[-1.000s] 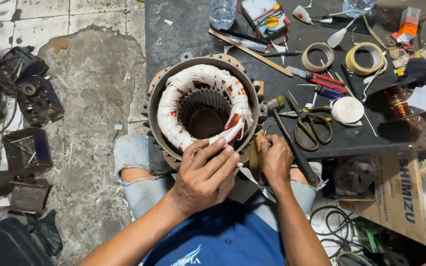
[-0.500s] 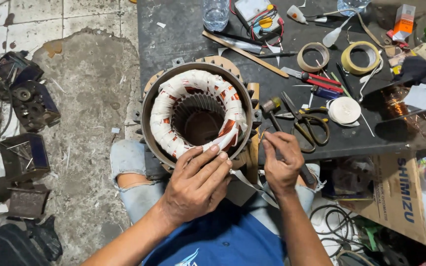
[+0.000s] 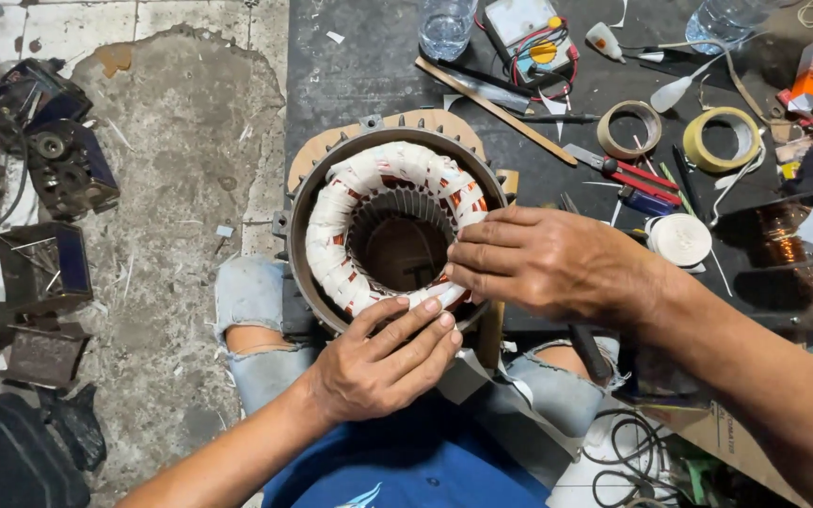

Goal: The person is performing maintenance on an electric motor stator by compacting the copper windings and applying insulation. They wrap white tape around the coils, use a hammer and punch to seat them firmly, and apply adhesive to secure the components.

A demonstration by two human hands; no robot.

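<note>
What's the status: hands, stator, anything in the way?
Left hand pinching white tape at stator near rim. Right hand on the winding's right side. Nothing in the way.
</note>
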